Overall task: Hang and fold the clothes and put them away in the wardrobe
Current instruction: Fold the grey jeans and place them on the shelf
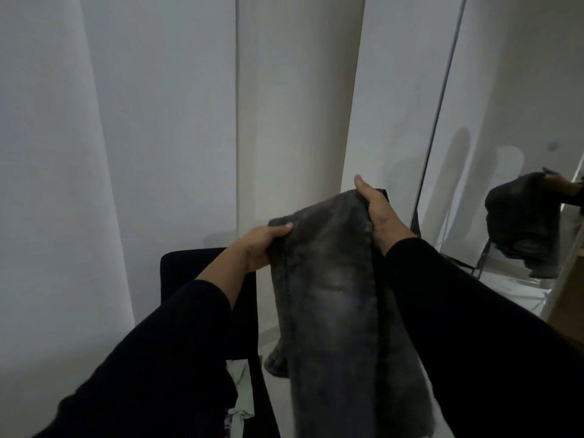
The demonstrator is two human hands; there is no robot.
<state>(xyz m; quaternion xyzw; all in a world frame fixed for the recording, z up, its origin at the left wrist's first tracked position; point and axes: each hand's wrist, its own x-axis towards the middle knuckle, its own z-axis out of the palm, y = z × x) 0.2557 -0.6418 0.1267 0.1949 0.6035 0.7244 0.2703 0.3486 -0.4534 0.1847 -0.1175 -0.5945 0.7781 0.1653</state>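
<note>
A pair of faded grey jeans (331, 279) hangs down in front of me, held up by its top edge. My left hand (262, 245) pinches the left corner of that edge, thumb on top. My right hand (376, 210) grips the right corner a little higher and farther away. The legs drop out of view at the bottom. Both my arms wear black sleeves.
White wardrobe doors (158, 121) fill the wall ahead. A mirror door (505, 121) at the right reflects the jeans. Below my left arm stands a black chair (246, 327) with a pale green garment (241, 393) on it. A wooden edge (568, 279) shows at far right.
</note>
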